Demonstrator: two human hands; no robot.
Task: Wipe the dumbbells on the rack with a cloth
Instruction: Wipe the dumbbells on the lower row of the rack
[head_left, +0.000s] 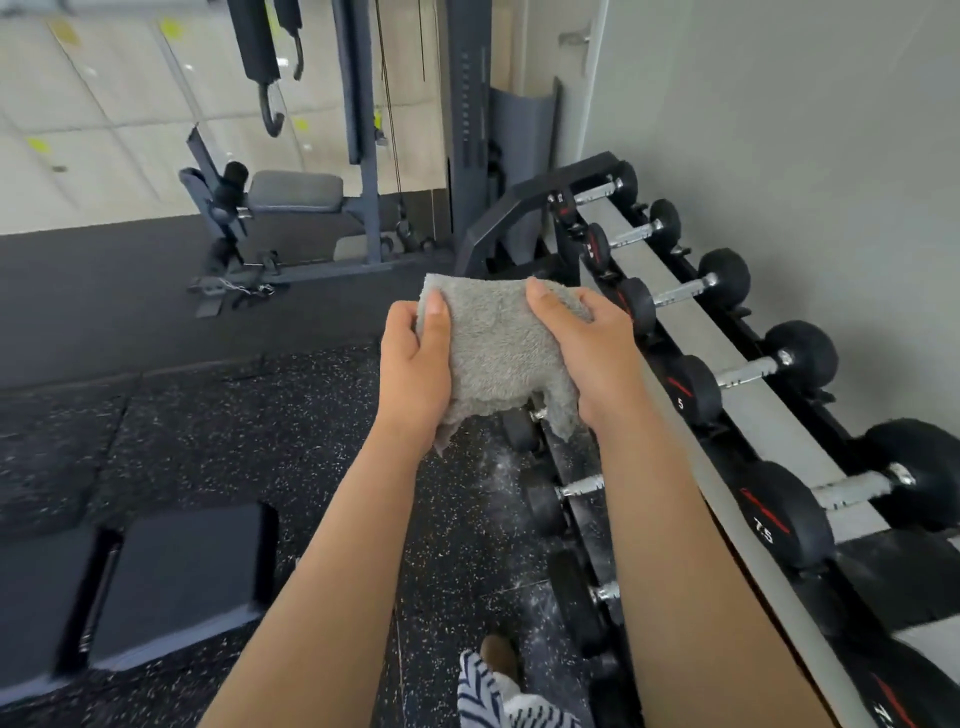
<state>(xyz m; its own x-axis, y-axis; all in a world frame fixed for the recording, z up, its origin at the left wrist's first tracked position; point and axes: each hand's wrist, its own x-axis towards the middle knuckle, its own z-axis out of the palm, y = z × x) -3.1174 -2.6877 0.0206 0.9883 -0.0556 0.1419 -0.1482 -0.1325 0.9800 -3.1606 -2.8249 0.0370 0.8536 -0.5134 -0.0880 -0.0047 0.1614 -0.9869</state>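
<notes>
Cloth held ready beside the dumbbell rack.

The grey cloth (498, 348) is soft, light terry and will drape; it is held in the air left of the rack (727, 358), clear of the dumbbells (727, 374). Left hand (413, 364) and right hand (592, 348) each grasp an opposite edge, thumbs on top, fingers curled beneath, forearms extended forward. Judged best bunched in one palm for wiping.
</notes>
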